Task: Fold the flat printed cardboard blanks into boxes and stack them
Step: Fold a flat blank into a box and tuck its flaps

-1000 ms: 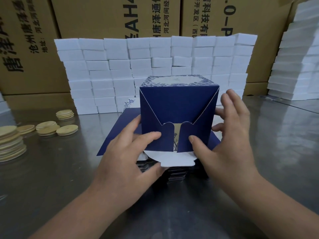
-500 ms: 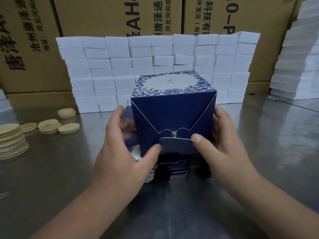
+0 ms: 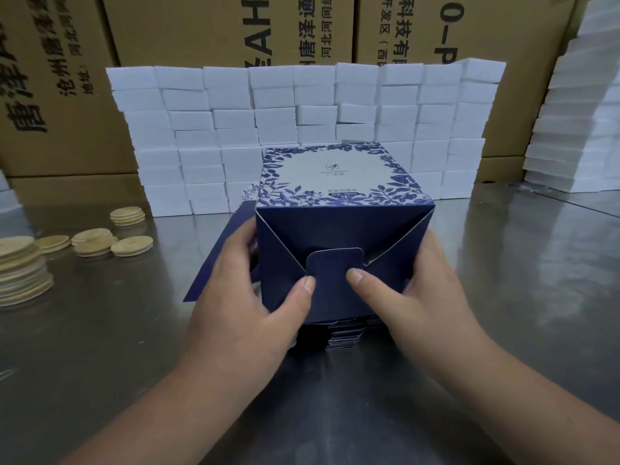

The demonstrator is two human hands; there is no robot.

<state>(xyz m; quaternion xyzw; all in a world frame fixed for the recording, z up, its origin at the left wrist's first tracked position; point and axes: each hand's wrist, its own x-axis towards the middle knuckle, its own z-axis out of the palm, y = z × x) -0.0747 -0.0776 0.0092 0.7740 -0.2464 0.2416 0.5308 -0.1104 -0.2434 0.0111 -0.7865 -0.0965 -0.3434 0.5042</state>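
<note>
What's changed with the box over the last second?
The bottom tab, hanging open before, swung up over the side flaps; both thumbs press it. The left hand and right hand shifted outward to grip the box sides. Blank stack and wooden discs unchanged.

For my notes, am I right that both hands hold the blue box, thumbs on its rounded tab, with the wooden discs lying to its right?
Not quite: the head view shows the wooden discs left of the blue box. The left hand and right hand do hold it, thumbs on its rounded tab.
</note>
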